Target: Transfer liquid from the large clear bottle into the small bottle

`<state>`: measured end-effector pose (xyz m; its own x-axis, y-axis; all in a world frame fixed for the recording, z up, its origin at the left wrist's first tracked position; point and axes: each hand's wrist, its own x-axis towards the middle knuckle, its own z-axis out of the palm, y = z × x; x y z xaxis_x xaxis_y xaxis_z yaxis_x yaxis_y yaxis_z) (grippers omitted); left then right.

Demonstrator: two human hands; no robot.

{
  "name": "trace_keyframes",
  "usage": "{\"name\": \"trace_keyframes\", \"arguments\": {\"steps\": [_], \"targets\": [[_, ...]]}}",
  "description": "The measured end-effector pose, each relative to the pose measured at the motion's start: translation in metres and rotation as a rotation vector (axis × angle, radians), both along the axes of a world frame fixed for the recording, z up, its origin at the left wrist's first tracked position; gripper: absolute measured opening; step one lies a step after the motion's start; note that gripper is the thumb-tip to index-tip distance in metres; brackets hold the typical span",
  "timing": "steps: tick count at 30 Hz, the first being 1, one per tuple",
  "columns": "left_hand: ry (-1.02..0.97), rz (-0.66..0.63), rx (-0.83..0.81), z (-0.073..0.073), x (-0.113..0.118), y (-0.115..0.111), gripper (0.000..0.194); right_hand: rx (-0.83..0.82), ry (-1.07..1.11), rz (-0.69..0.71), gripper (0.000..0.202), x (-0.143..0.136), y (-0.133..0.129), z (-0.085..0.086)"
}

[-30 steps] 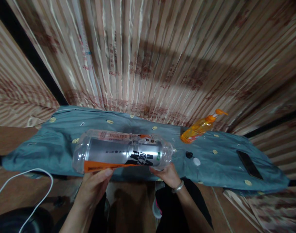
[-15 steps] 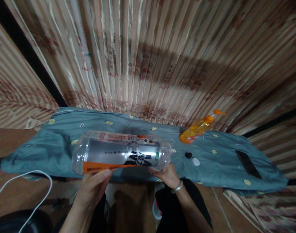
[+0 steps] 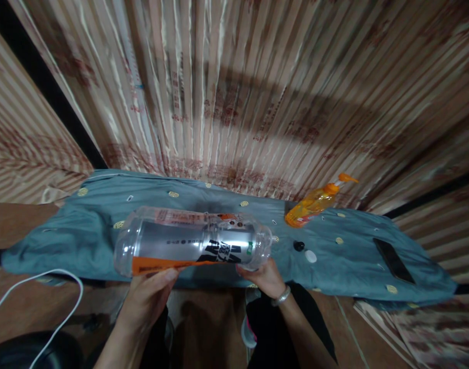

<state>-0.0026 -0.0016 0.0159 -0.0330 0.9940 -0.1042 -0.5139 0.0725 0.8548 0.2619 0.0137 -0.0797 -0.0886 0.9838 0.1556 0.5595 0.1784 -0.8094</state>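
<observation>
Lying on its side between two bare hands, a large clear bottle (image 3: 172, 238) stretches across the near half of a cloth-covered table, its base to the left and its narrow neck to the right. Whether it touches the cloth below or is held just above it, I cannot tell. Around its body runs a silver label (image 3: 172, 237) with black lettering and an orange strip along the lower edge.

The left hand (image 3: 154, 287) is clamped on the bottle near the base — thumb laid along the orange strip, the other fingers mostly hidden underneath. The right hand (image 3: 265, 278) grips the shoulder by the neck, its fingertips partly out of sight beneath the plastic; a silver bracelet (image 3: 282, 296) circles that wrist.

Just right of the neck, a small black cap (image 3: 299, 246) and a white disc (image 3: 310, 255) sit side by side on the blue-green cloth (image 3: 345, 261), which is dotted with yellow prints. Farther back stands an orange pump bottle (image 3: 311, 207), and a dark phone (image 3: 393, 260) lies flat toward the right end. Behind the table hangs a striped curtain (image 3: 234, 102); at lower left, a white cord (image 3: 65, 272) loops over the brown floor (image 3: 207, 328).
</observation>
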Motion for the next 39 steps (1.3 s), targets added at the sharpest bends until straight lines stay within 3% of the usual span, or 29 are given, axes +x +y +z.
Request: {"name": "trace_keyframes", "arguments": {"steps": [15, 21, 26, 33, 39], "targets": [[-0.011, 0.035, -0.03, 0.0008, 0.001, -0.002, 0.047, -0.022, 0.038, 0.01, 0.019, 0.0016, -0.0002, -0.0033], [0.021, -0.014, -0.001, -0.0035, -0.001, 0.0004, 0.041, -0.026, 0.005, 0.013, 0.018, 0.0004, 0.0002, 0.0021], [0.008, 0.008, -0.005, -0.0019, 0.0009, -0.0009, 0.05, -0.033, 0.014, 0.013, 0.02, 0.0009, 0.0, 0.0011], [0.005, 0.053, -0.02, 0.0005, 0.0031, -0.002, 0.043, -0.017, 0.023, 0.005, 0.018, 0.0007, 0.0, 0.0006], [0.015, -0.004, 0.001, -0.0034, -0.0011, -0.0004, 0.041, -0.014, 0.019, 0.001, 0.02, 0.0016, -0.0004, -0.0003]]}}
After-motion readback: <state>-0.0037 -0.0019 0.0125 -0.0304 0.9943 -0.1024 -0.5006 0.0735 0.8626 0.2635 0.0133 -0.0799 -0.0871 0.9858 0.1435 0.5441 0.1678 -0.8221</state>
